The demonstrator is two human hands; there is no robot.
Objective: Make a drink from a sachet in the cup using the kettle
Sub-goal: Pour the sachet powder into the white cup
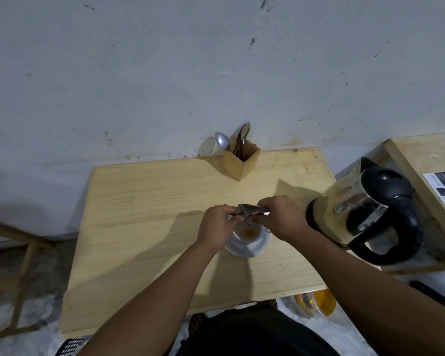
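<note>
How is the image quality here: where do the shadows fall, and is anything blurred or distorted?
Head view: dim light; the hands and arms cast shadows on the table, left of the left hand and behind the right hand. The sachet looks slightly blurred. The kettle reflects the wood. Wide-angle distortion bends the table edges and leans the kettle.

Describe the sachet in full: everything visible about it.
The sachet is a small, crumpled packet with a dull silvery-grey, foil-like look, creased into angular folds. It is held in the air over the white cup, which sits on a saucer on the wooden table. The left hand pinches its left end and the right hand its right end. A lower corner points down toward the cup, where orange-brown powder lies. Any printing is too blurred to read.
</note>
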